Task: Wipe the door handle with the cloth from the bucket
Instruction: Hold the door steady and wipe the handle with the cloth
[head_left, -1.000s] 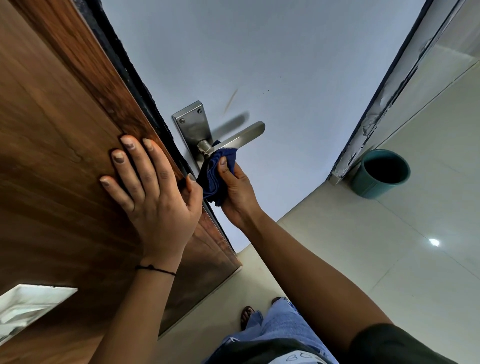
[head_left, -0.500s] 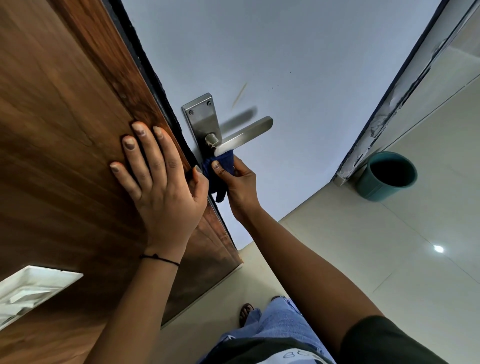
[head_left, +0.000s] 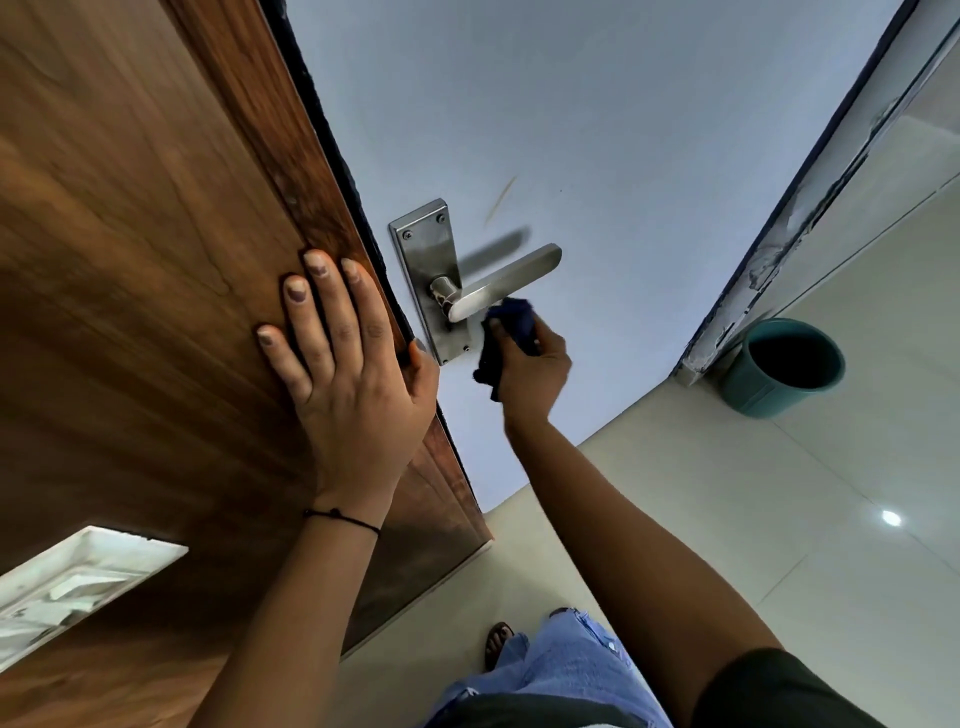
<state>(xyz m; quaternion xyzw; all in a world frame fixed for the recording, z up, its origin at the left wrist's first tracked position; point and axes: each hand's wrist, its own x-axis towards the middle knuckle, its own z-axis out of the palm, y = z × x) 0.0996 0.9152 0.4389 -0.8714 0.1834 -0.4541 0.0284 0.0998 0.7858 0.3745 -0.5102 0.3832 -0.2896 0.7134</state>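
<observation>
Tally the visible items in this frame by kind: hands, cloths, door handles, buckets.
Hands: 2, the left hand flat on the wooden door, the right hand gripping the cloth
Cloths: 1, a dark blue cloth just under the lever
Door handles: 1, a metal door handle on its plate
Buckets: 1, a teal bucket on the floor
Total: 5
</observation>
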